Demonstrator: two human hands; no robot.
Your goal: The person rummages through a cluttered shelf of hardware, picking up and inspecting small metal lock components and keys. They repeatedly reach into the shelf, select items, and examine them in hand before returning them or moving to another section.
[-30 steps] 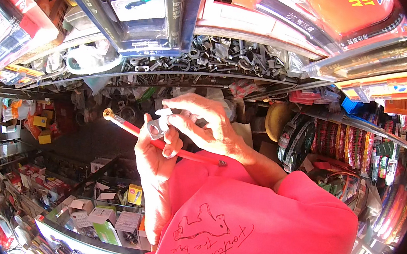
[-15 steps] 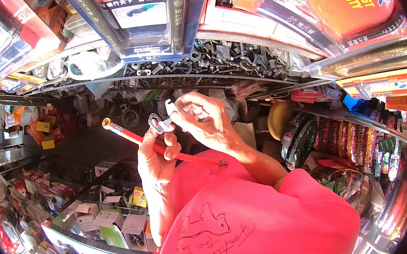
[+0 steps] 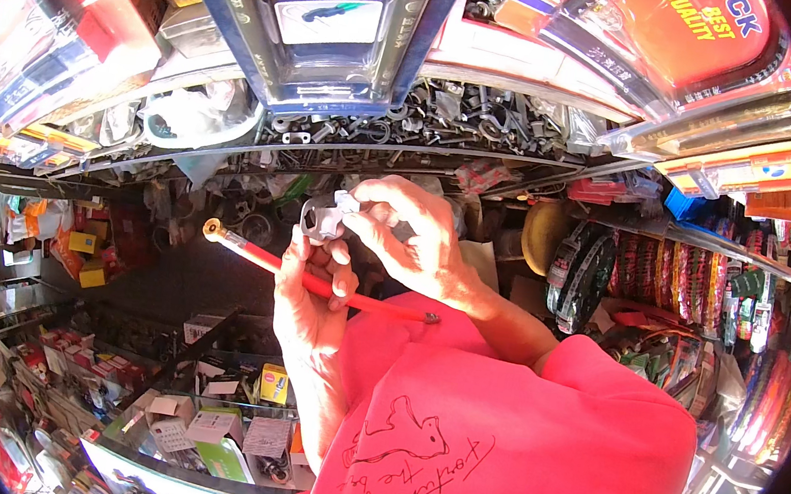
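A slim red rod [image 3: 263,257] lies across my left hand [image 3: 315,308], whose fingers are closed around it. One end of the rod is a round brass-coloured ring, and the other end is dark metal near my red shirt. Above it, my left thumb and fingertips touch a small silver metal bracket [image 3: 323,223] with a rounded opening. My right hand [image 3: 414,239] pinches the bracket's other side between thumb and fingers. Part of the bracket is hidden behind the right fingers.
Just beyond my hands runs a shelf edge, with a bin of loose metal parts [image 3: 469,119] behind it. Packaged locks [image 3: 343,22] hang at the top. Tyres [image 3: 580,268] and colourful coiled packs stand at right. At lower left, a glass counter holds small boxes [image 3: 218,432].
The bracket has turned in my fingers, so its rounded opening shows more. Both hands have shifted only slightly, and the view has swung a little to the left.
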